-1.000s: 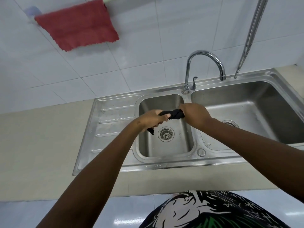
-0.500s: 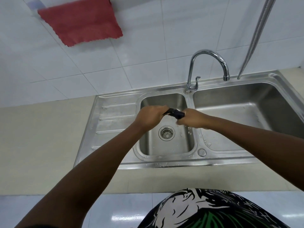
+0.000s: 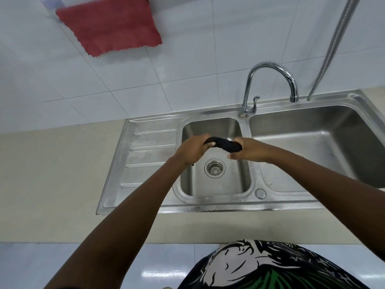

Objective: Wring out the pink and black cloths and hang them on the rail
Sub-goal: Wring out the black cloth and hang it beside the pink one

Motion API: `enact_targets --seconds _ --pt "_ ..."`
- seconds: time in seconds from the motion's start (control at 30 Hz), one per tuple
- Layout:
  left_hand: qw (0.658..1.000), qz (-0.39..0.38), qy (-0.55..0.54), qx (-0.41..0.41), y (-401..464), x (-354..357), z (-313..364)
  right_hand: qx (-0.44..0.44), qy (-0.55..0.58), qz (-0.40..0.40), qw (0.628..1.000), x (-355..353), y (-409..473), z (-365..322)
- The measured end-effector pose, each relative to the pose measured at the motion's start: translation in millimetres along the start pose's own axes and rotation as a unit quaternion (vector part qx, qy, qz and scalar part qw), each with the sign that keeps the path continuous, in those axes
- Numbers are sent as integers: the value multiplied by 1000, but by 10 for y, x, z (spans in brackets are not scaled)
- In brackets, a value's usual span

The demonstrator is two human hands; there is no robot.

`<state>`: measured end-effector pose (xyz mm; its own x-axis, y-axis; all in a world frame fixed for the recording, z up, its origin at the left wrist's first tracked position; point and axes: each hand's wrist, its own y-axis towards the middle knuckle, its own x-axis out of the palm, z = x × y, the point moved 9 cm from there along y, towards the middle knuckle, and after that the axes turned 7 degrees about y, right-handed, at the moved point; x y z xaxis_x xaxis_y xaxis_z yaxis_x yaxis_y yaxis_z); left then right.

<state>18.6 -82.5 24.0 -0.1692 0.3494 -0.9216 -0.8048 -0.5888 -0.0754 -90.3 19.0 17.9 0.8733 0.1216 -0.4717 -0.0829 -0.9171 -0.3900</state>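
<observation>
The black cloth is rolled into a thick twisted rope over the small left basin of the steel sink. My left hand grips its left end and my right hand grips its right end, thumb pointing left. A short black tail pokes out under the left hand. The pink cloth hangs flat against the white wall tiles at the upper left; the rail it hangs from is cut off by the top edge of the frame.
A chrome gooseneck tap stands behind the basins, spout over the large right basin. A ribbed metal hose hangs down at the right. A ridged drainboard lies left of the small basin, with beige countertop around the sink.
My hands have moved apart, so more of the twisted black cloth shows between them. The view has tilted down a little, and the pink cloth sits closer to the top edge.
</observation>
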Motion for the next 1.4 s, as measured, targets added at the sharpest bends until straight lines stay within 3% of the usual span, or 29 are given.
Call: enact_targets --seconds 0.1,0.17,0.3,0.47,0.57,0.67,0.8,0.97,1.23,1.33,1.4 --pt "990 -20 -129 -60 -71 35 -134 -39 38 8 998 -59 -27 -32" --pt "979 -26 -177 -93 -127 56 -216 -56 67 59 994 -183 -21 0" --pt "946 -50 -293 -129 -232 173 -334 -47 229 142 962 -367 -19 172" --pt "949 -66 -287 -111 -332 159 -189 -65 176 222 957 -484 -81 114" --pt "966 -89 -228 -87 -331 163 -113 -70 160 250 952 -511 -102 70" --pt "981 -89 -155 -74 -305 156 -64 -80 171 259 947 -515 -115 -9" --pt "978 -64 -174 -99 -286 68 -53 -87 177 255 947 -547 -96 -66" --pt "934 4 -296 -199 -284 -29 -267 -86 119 216 965 -516 -84 -135" --pt "873 -1 -400 -279 -307 67 -368 -33 260 194 945 -432 -24 57" --pt "876 -11 -396 -275 -313 58 -368 -35 215 212 953 -502 -48 30" --pt "894 -39 -383 -229 -274 39 -316 -28 189 222 956 -550 -38 39"
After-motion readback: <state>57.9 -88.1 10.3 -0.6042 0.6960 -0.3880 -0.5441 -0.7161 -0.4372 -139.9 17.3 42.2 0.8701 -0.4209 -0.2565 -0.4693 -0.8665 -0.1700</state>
